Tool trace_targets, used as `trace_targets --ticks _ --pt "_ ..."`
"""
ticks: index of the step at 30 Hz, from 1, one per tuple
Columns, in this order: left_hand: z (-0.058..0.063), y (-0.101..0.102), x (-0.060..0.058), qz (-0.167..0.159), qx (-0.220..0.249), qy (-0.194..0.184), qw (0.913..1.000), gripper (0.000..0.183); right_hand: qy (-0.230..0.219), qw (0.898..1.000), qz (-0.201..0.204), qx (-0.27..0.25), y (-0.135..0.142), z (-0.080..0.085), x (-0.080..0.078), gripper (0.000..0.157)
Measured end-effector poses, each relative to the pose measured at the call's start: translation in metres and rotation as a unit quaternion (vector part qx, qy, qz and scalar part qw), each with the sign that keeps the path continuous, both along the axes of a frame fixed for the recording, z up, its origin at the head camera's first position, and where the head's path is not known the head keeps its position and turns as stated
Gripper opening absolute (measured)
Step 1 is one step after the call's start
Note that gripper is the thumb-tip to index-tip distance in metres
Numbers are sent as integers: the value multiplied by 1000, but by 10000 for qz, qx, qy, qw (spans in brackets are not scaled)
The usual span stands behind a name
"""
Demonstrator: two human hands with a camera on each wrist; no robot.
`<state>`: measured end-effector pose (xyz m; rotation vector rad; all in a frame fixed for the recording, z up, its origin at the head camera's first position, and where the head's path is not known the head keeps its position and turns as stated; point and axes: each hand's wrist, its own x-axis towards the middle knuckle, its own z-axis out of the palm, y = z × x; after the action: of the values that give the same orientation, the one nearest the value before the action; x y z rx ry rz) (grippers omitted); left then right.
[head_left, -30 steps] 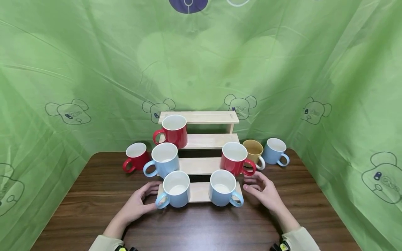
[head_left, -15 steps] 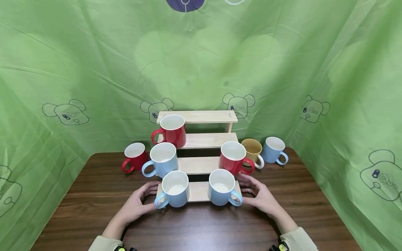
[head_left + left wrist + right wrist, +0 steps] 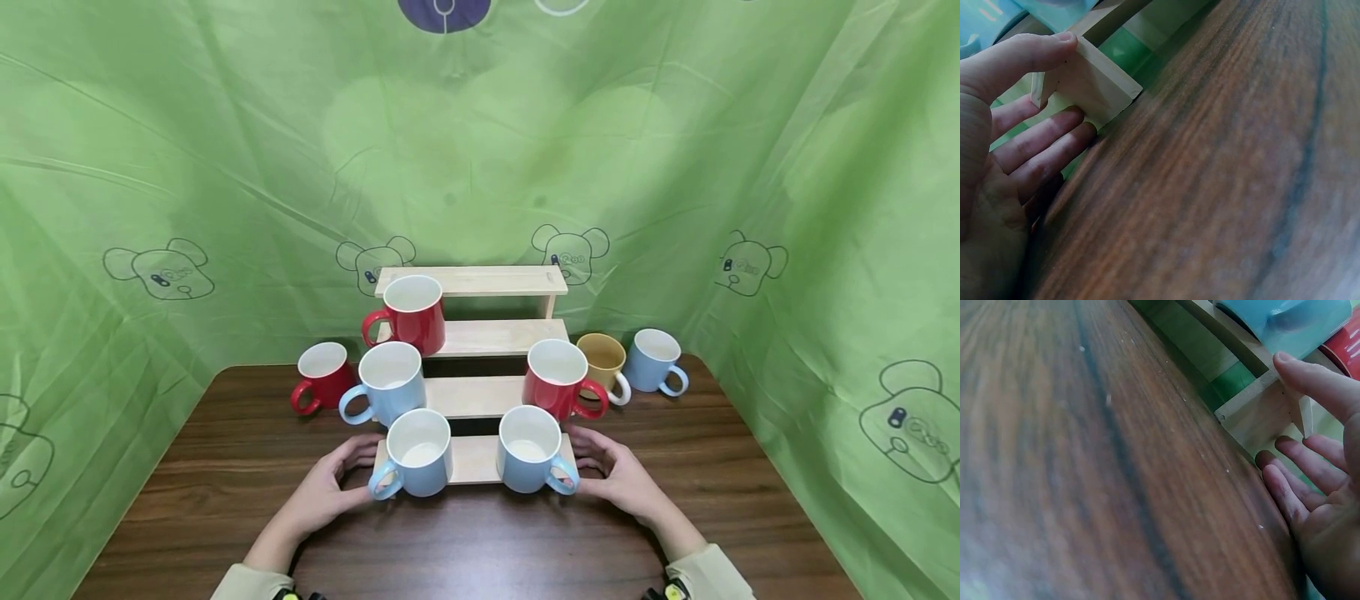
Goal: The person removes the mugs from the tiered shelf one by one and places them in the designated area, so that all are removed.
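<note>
A pale wooden tiered stand (image 3: 476, 460) carries mugs on its steps. My left hand (image 3: 324, 490) grips the left end of the lowest step. In the left wrist view, its thumb (image 3: 1047, 51) lies on the front edge and its fingers reach behind the end panel (image 3: 1094, 84). My right hand (image 3: 626, 479) holds the opposite end likewise, its thumb (image 3: 1310, 381) at the front corner. Blue mugs stand left (image 3: 422, 454) and right (image 3: 528, 450) on the bottom step. Above them are a blue mug (image 3: 393, 385), a red mug (image 3: 553, 382) and, higher, another red mug (image 3: 416, 317).
On the dark wooden table (image 3: 480, 550), a red mug (image 3: 327, 379) stands left of the stand. At its right are a yellow mug (image 3: 600, 362) with a white handle and a blue mug (image 3: 651, 362). Green cloth (image 3: 480, 150) hangs behind and at the sides.
My right hand has moved left and taken hold of the stand's right end. My left hand keeps its hold. The mugs stay in their places on the steps.
</note>
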<state>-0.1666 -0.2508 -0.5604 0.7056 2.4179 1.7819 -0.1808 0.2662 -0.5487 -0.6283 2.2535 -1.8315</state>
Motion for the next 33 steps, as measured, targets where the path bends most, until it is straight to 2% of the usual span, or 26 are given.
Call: trace_targets --ticks 12,20,28,33 --pt "1 1 0 95 -86 -71 9999 67 -39 9998 -165 60 0 -3 -1 73" --pt "0 0 0 102 -106 -63 9999 66 83 9999 -104 -18 -1 -5 0 70" --pt "0 1 3 184 -131 167 9996 67 -1 10000 31 -81 -2 -5 -1 69" --pt "1 3 2 99 -185 142 9997 67 60 9999 5 -125 -1 -7 0 68"
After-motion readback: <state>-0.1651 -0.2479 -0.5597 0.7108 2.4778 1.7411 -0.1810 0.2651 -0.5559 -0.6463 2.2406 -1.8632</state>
